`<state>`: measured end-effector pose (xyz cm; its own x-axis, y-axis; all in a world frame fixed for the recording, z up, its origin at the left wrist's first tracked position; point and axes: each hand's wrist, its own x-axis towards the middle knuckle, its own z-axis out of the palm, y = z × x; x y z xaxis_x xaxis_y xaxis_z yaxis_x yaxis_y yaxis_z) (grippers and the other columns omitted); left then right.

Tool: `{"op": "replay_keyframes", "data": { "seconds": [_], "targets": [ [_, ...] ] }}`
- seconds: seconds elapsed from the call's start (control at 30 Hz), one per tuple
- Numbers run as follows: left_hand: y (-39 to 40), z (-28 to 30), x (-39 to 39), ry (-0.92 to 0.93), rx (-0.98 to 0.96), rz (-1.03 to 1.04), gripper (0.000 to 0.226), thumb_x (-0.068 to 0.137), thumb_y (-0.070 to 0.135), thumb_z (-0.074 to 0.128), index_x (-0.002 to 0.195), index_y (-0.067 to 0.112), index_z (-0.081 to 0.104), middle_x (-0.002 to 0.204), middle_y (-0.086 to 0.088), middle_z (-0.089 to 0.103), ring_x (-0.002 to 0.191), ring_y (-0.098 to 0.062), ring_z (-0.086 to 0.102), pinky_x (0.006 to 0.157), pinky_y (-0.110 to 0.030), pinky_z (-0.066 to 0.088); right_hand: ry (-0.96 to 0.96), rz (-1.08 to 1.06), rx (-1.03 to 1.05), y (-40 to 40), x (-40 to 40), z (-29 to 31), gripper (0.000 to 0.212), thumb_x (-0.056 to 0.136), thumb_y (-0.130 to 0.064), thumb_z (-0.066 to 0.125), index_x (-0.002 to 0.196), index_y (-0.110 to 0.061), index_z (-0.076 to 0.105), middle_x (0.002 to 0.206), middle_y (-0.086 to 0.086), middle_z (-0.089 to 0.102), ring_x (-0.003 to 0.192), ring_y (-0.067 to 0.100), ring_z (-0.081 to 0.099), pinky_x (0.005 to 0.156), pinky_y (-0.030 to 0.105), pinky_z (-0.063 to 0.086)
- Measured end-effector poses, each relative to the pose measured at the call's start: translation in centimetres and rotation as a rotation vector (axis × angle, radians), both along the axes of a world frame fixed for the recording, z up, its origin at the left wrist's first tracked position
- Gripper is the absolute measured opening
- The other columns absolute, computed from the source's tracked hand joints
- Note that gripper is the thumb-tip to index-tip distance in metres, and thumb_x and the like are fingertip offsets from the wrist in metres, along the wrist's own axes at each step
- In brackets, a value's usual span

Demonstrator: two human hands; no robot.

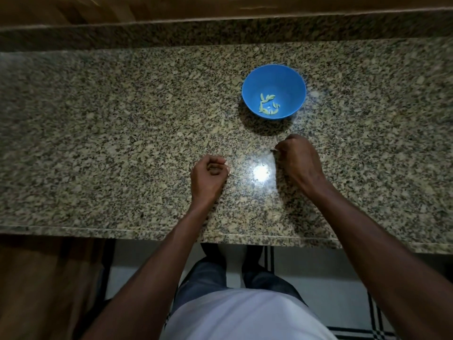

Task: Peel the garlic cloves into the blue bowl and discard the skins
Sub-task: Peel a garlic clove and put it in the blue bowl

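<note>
The blue bowl [274, 90] is seen sitting upright on the speckled granite counter [110, 143], round and bright, its inside wall smooth and clean. At the bottom of the bowl a small scatter of pale, yellowish-green peeled garlic cloves [268, 104] is gathered, lying loose and slightly toward the near side of the bowl's floor.

Nearer the person than the bowl, and just below it, the right hand [297, 155] is held over the counter with its fingers curled tight. A thin pale sliver [274, 150], likely a bit of skin, is pinched at the fingertips and pokes out to the hand's left; exactly what it is cannot be told at this size.

Further from the bowl, down and to its left, the left hand [208, 174] is curled into a loose fist, knuckles toward the bowl. A small pale piece [228, 167] is nipped between thumb and fingers at the fist's right edge; clove or skin cannot be made out.

The two hands are kept apart, and between them a bright glare [261, 172] is thrown off the polished stone.
</note>
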<state>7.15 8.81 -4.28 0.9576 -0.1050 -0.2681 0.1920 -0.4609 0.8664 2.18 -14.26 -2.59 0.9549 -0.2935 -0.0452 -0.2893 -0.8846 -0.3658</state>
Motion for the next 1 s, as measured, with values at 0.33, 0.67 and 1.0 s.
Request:
{"op": "replay_keyframes", "data": {
  "seconds": [0.33, 0.67, 1.0],
  "targets": [
    [0.8, 0.6, 0.5, 0.005, -0.003, -0.002, 0.018, 0.095, 0.001, 0.067, 0.104, 0.016, 0.065, 0.107, 0.006, 0.069, 0.098, -0.009, 0.069, 0.090, -0.030, 0.060, -0.030, -0.002, 0.088, 1.2, -0.2, -1.0, 0.008, 0.086, -0.001, 0.077, 0.094, 0.000, 0.079, 0.093, 0.018, 0.064, 0.079, 0.034, 0.061, 0.065, 0.037, 0.052],
    [0.5, 0.9, 0.9, 0.034, -0.038, -0.016, 0.017, 0.099, 0.002, 0.061, 0.106, 0.016, 0.068, 0.105, -0.001, 0.073, 0.093, -0.017, 0.073, 0.075, -0.027, 0.061, 0.002, -0.162, 0.513, 2.0, -0.4, 0.2, 0.017, 0.095, -0.014, 0.069, 0.108, -0.007, 0.077, 0.094, 0.004, 0.079, 0.073, 0.014, 0.073, 0.066, 0.030, 0.061],
    [-1.9, 1.0, 4.8, -0.211, 0.266, -0.304, 0.017, 0.100, 0.005, 0.062, 0.111, 0.010, 0.073, 0.110, -0.005, 0.074, 0.094, -0.014, 0.070, 0.084, -0.030, 0.062, -0.056, 0.209, 0.124, 4.4, 0.9, -0.2, 0.022, 0.101, -0.019, 0.066, 0.113, -0.006, 0.078, 0.103, 0.013, 0.063, 0.098, 0.029, 0.056, 0.077, 0.044, 0.053]
  ]
}}
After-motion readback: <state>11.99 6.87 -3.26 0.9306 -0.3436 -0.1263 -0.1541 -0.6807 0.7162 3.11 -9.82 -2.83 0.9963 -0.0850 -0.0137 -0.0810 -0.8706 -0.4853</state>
